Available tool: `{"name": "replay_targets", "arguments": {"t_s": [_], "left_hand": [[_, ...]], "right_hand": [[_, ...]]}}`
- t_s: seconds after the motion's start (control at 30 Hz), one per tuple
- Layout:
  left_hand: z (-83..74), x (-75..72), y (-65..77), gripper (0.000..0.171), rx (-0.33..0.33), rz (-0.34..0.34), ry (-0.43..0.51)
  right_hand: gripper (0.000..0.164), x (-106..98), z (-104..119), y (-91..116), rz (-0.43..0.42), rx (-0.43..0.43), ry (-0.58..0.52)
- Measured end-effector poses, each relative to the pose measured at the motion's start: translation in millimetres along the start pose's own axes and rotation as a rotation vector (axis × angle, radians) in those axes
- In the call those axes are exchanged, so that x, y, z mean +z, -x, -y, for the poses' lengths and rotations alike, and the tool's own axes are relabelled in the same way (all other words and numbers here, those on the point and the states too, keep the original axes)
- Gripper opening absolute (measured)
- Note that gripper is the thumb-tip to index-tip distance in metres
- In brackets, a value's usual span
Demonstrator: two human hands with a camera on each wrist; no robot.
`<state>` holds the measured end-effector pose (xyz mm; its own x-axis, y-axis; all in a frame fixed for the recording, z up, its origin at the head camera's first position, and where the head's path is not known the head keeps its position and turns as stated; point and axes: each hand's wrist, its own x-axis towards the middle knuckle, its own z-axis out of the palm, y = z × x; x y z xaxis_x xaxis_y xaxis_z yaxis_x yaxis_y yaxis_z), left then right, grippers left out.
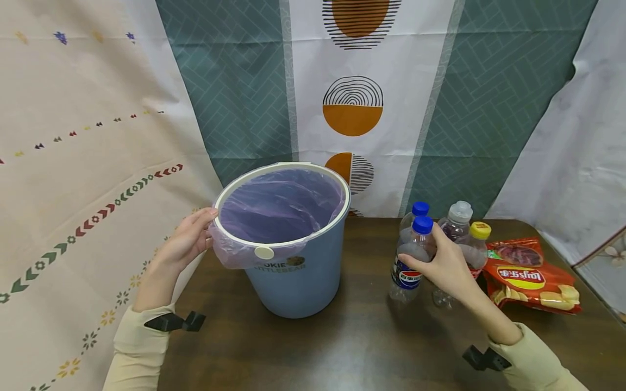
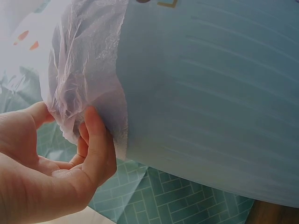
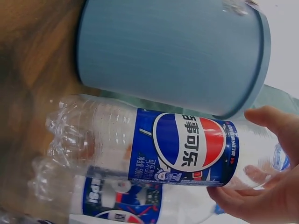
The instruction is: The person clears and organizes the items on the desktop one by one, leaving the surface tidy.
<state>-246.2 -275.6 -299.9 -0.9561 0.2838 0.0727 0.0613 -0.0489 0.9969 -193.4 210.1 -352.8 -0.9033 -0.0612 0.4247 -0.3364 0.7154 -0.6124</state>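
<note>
A blue trash can (image 1: 298, 288) with a cream rim stands on the table, lined with a thin purple plastic bag (image 1: 232, 252) folded over the edge. My left hand (image 1: 188, 239) grips the can's left rim through the bag; in the left wrist view its thumb and fingers lie on either side of the bunched plastic (image 2: 84, 70). My right hand (image 1: 445, 266) holds an empty Pepsi bottle (image 1: 407, 274) with a blue cap by its upper part. Whether its base touches the table cannot be told. Right behind it is a second Pepsi bottle (image 3: 121, 200).
Beside the right hand stand a bottle with a clear cap (image 1: 458, 217) and one with a yellow cap (image 1: 479, 233). A red Lay's chip bag (image 1: 533, 277) lies to their right. Patterned cloth (image 1: 244, 81) hangs behind the dark wooden table (image 1: 313, 353).
</note>
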Motion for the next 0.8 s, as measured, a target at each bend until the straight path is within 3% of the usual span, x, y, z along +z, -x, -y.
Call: {"name": "replay_targets", "arguments": {"t_s": [0.6, 0.8], "left_hand": [[3.0, -2.3, -1.4, 0.019, 0.019, 0.016, 0.025], [3.1, -2.4, -1.3, 0.020, 0.021, 0.018, 0.029]], "right_hand": [[0.068, -8.1, 15.4, -17.4, -0.053, -0.085, -0.098], [0.068, -10.3, 22.9, -21.5, -0.065, -0.071, -0.132]]}}
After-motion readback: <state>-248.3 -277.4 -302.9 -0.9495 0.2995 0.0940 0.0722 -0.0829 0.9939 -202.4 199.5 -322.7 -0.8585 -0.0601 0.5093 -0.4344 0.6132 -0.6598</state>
